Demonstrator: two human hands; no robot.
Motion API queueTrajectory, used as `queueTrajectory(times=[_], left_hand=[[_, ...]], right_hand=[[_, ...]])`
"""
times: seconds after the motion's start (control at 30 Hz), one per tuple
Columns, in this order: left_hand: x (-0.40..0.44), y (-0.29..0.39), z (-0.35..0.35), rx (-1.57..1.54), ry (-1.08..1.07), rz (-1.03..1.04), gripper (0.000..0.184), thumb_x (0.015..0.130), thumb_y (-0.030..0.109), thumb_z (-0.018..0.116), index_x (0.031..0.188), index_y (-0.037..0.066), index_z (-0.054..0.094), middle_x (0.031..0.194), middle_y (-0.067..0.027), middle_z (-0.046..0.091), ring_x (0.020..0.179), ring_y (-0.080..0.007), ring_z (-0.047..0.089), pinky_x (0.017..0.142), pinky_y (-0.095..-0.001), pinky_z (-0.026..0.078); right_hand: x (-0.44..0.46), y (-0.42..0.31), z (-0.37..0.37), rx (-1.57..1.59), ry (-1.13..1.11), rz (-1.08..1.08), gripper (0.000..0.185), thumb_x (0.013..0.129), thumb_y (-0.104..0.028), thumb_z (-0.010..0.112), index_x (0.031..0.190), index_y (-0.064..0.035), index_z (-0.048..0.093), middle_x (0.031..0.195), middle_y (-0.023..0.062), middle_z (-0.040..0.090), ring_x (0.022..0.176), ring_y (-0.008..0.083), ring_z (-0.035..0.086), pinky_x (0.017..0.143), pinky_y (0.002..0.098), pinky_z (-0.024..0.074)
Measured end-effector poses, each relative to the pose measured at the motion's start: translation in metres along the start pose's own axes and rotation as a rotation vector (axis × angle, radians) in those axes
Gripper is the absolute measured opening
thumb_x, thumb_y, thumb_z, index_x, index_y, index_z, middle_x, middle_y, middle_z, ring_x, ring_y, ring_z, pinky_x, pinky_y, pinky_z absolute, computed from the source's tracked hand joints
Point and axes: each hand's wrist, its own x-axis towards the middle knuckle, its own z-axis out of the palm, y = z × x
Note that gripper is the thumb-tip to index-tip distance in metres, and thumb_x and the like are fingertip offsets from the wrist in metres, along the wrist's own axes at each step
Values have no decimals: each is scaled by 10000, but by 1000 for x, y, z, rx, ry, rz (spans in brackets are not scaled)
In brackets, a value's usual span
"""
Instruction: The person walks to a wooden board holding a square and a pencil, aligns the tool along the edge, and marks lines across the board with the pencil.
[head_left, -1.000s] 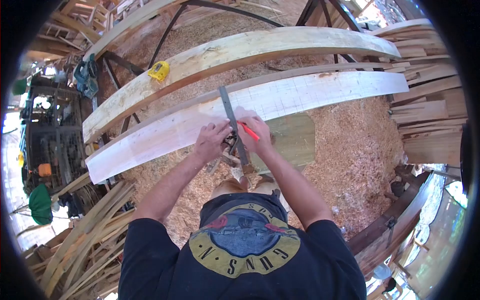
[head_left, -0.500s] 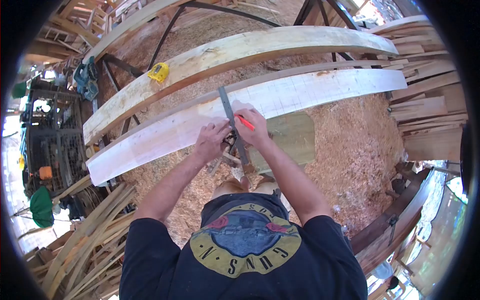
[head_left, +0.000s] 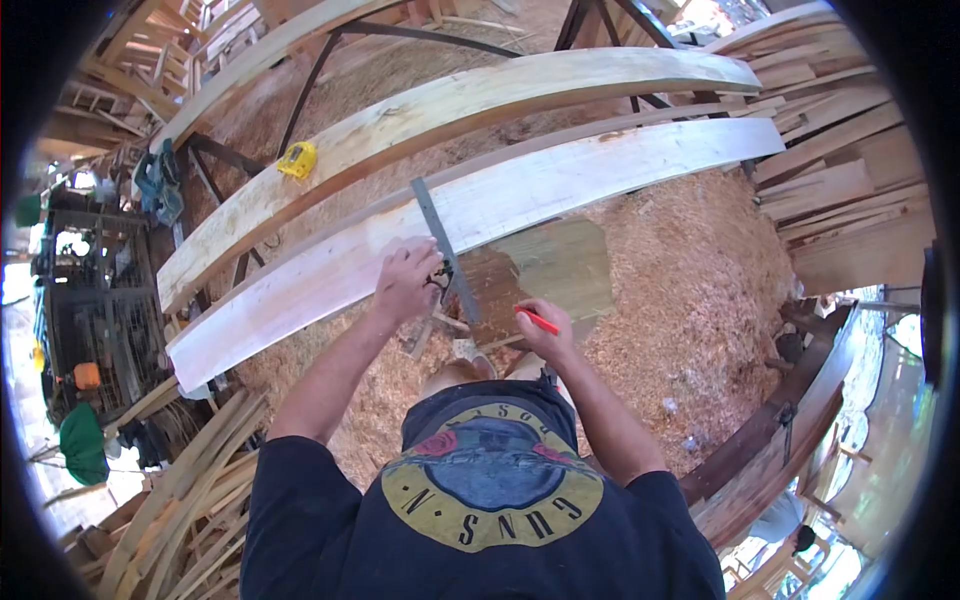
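Note:
A pale plank (head_left: 580, 172) lies across in front of me, with a combination square (head_left: 430, 212) laid over it. The square's metal blade crosses the plank and sticks out past its near edge. My left hand (head_left: 408, 284) is closed around the dark head of the square at that near edge; the fingertips rest on the wood. Closer to my body, clear of the plank, my right hand (head_left: 549, 335) grips a red pencil (head_left: 538, 320). Below that hand lies a flat brown and greenish board (head_left: 560, 265) on the shavings.
A second, curved plank (head_left: 450, 112) runs beyond the first, carrying a yellow tape measure (head_left: 297, 160). A teal power tool (head_left: 158, 182) sits at the left. Stacked boards (head_left: 840, 190) stand at the right, and wood strips (head_left: 190, 480) at lower left. Shavings (head_left: 690, 300) cover the floor.
My right hand has drawn back from the plank toward my body with the red pencil. The left hand stays on the square. The view has shifted slightly.

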Motion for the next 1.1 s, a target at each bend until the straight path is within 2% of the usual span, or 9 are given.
queueTrajectory(times=[0.1,0.3,0.6,0.7,0.73,0.83,0.9,1.07,1.1], left_hand=[[-2,2,2,61,33,24,589,705,142,816,1276,119,669,1479,-93,577,1176,-333,589,971,-492,488],[0,19,-7,101,-73,-81,595,725,123,805,1299,120,650,1499,-79,559,1174,-325,588,959,-492,496],[4,27,-1,205,-128,-149,542,757,114,756,1288,114,646,1489,-103,567,1138,-338,616,937,-473,528],[4,18,13,159,-75,-139,514,770,121,724,1277,101,644,1472,-137,580,1109,-351,637,922,-487,535],[5,16,15,203,-86,-145,515,770,131,713,1279,92,638,1465,-149,584,1105,-352,642,916,-490,535],[3,20,12,319,-163,-133,543,765,166,703,1294,74,618,1456,-160,589,1099,-347,649,915,-485,533],[-1,15,18,318,-112,-105,596,760,149,711,1342,82,603,1464,-151,587,1099,-356,636,922,-490,528],[-2,27,10,346,-122,-113,604,790,184,685,1374,82,573,1519,-157,521,1234,-359,583,962,-511,504],[-1,23,13,344,-59,-81,594,775,172,687,1354,82,585,1507,-156,533,1216,-365,589,964,-517,499]], right_hand=[[-21,20,-13,-53,-56,110,213,889,-254,717,1018,-86,748,914,158,757,862,341,735,800,431,585],[-55,42,-33,82,-48,268,273,909,-273,700,1052,-45,743,946,172,771,893,293,768,813,396,597],[-78,78,-59,122,-109,239,230,920,-249,746,1044,-56,747,929,125,779,864,192,752,796,348,591],[-91,144,-39,66,-62,136,194,919,-238,768,1045,-92,751,927,86,771,860,182,737,777,351,581],[-91,137,-46,131,-4,50,164,910,-269,757,1000,-134,735,876,134,757,803,262,746,712,396,573],[-98,131,-59,50,-52,185,218,883,-311,776,1016,-140,749,878,114,754,837,250,744,779,388,591],[-97,109,-73,24,-144,327,280,903,-320,749,1069,-95,757,962,112,773,917,217,741,840,361,577],[-96,95,-66,40,-159,392,310,904,-356,734,1075,-99,759,991,115,773,945,218,736,870,365,571],[-92,89,-63,16,-156,408,318,903,-356,732,1080,-93,759,993,115,774,944,219,735,870,365,570]])
